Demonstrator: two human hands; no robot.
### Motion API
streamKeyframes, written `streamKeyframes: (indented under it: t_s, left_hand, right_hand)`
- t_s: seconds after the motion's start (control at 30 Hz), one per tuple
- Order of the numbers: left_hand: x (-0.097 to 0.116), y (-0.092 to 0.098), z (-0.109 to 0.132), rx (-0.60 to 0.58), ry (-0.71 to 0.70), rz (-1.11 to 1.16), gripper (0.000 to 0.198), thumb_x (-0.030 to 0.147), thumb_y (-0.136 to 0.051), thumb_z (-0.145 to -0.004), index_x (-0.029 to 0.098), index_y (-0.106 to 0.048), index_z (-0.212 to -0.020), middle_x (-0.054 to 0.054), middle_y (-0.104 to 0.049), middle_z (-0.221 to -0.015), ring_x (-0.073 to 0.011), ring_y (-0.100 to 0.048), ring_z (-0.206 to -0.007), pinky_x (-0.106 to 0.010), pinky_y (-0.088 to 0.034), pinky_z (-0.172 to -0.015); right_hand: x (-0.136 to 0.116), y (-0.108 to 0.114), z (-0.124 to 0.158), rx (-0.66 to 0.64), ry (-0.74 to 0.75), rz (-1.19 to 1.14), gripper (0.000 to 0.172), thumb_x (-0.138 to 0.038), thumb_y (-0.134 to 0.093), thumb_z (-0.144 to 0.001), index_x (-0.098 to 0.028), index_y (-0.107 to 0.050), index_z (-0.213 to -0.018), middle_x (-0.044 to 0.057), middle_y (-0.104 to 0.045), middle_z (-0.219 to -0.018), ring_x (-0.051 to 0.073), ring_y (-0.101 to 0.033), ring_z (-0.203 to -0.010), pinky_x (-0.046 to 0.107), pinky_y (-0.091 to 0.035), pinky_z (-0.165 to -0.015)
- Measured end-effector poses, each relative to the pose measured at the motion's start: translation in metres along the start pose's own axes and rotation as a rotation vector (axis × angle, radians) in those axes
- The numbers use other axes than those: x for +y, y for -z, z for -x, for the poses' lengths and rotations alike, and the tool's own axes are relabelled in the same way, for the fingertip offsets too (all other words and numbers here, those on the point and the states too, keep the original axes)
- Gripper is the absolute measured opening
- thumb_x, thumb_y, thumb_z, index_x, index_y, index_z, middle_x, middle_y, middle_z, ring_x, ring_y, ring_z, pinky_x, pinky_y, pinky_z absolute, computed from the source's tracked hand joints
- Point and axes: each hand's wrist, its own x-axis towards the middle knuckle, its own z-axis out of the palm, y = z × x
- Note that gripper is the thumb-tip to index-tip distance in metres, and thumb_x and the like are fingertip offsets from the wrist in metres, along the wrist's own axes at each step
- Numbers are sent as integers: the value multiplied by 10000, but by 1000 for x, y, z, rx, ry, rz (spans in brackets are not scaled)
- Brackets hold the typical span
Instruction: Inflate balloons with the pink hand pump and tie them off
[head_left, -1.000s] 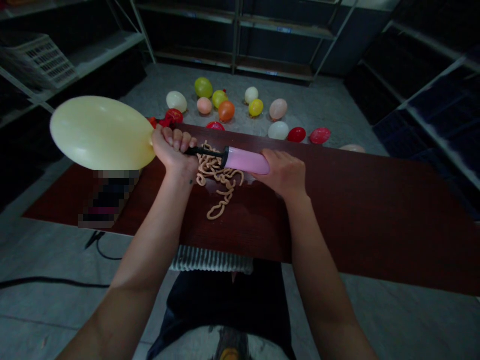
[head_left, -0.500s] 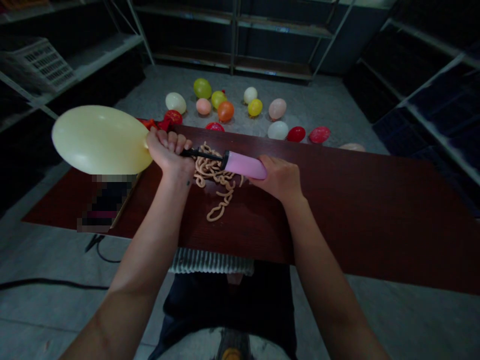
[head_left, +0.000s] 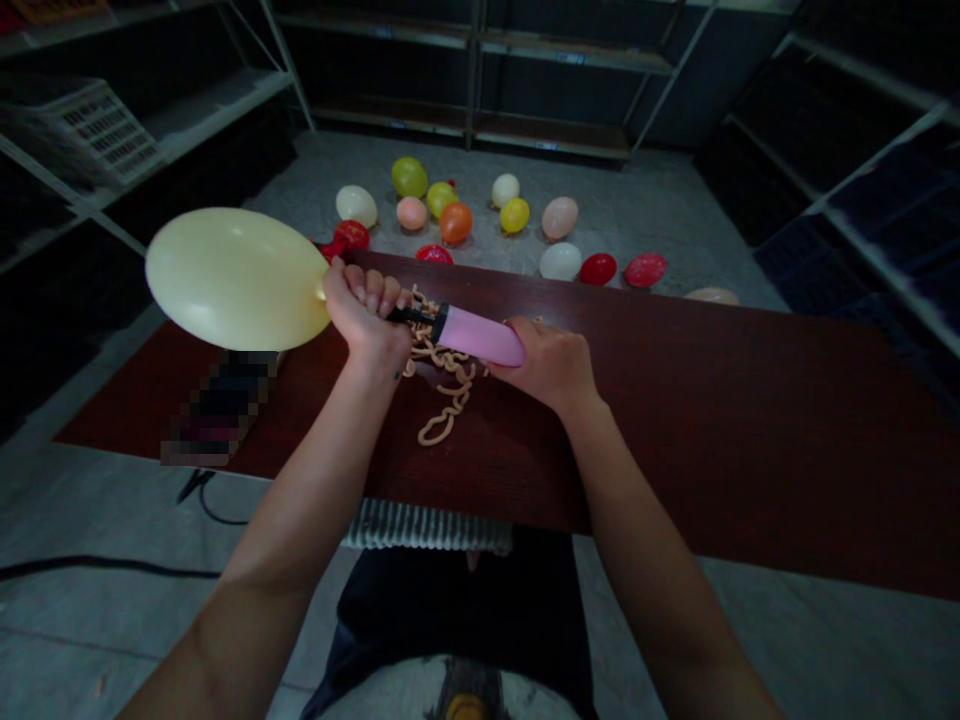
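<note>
My left hand (head_left: 365, 310) is closed round the neck of a pale yellow balloon (head_left: 237, 279) and the black nozzle end of a pump. The balloon bulges out to the left, above the dark red table (head_left: 712, 400). My right hand (head_left: 551, 363) grips the pink pump barrel (head_left: 481, 337) from below and behind. The barrel sits close to my left fist, with only a short piece of black shaft showing. Under the pump lies a heap of limp peach-coloured balloons (head_left: 442, 385) on the table.
Several inflated balloons (head_left: 455, 222) in green, orange, white, yellow and red lie on the grey floor beyond the table. Metal shelving (head_left: 480, 60) lines the walls, with a white plastic crate (head_left: 90, 130) on the left shelf. A blurred dark object (head_left: 217, 410) rests on the table's left end.
My right hand has pushed the pink barrel toward my left fist, so less black shaft shows. Both hands and the balloon have shifted slightly right in view.
</note>
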Motion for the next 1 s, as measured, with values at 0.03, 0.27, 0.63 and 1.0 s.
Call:
streamKeyframes:
  t_s: [0.03, 0.27, 0.63, 1.0]
  left_hand:
    - [0, 1, -1, -3, -3, 3, 503, 239, -361, -1043, 195, -223, -561, 41, -154, -451, -103, -121, -381, -274, -192, -417]
    - [-2, 5, -5, -22, -14, -3, 502, 258, -415, -1029, 197, -221, -570, 44, -163, -453, -102, -139, -379, -276, -201, -421]
    - [4, -5, 2, 46, 7, -5, 503, 254, -334, -1073, 191, -183, -598, 69, -158, -434, -70, -153, -342, -238, -191, -421]
    - [26, -2, -12, 96, -84, 38, 463, 201, -318, -1058, 190, -177, -618, 72, -175, -446, -56, -171, -332, -221, -209, -412]
  right_hand:
    - [0, 0, 0, 5, 1, -3, 499, -590, -615, -851, -175, -689, -1118, 112, -768, -992, 236, -683, -811, 308, -362, -623]
    - [1, 0, 0, 17, 7, 8, 497, -592, -620, -851, -173, -691, -1109, 109, -765, -973, 235, -685, -811, 306, -353, -615]
    - [2, -6, -2, 5, -2, -36, 533, -631, -632, -845, -186, -679, -1135, 99, -764, -1007, 247, -687, -853, 310, -381, -647]
    - [33, 9, 0, 107, -17, 87, 447, -572, -564, -919, -198, -661, -1143, 95, -736, -1032, 252, -645, -918, 314, -356, -679]
